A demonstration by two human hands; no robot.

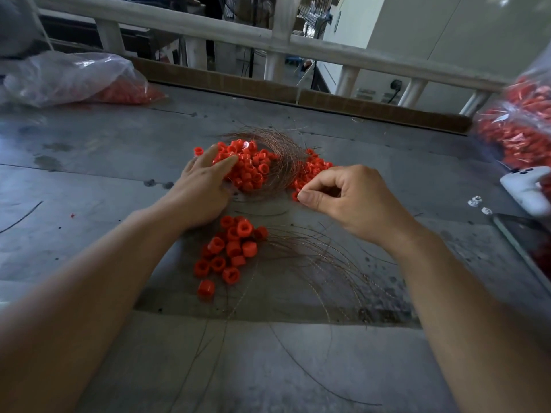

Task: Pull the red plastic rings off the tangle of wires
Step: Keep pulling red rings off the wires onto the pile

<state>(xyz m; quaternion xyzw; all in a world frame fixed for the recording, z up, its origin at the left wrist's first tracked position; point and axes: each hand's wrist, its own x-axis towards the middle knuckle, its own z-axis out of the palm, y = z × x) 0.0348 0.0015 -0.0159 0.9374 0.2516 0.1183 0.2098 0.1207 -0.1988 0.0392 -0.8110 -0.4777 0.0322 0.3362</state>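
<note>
Tangle of wires (281, 162), coppery and curled, packed with red rings (250, 169), lies centrally on the table (89, 180). Left hand (205, 186) rests flat-fingered on it; right hand (351, 198) pinches at its right edge, contents indeterminable.

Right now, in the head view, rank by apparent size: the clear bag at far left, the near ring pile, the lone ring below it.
1. clear bag
2. near ring pile
3. lone ring
The bag lies farther away, so its lead is safe.
</note>
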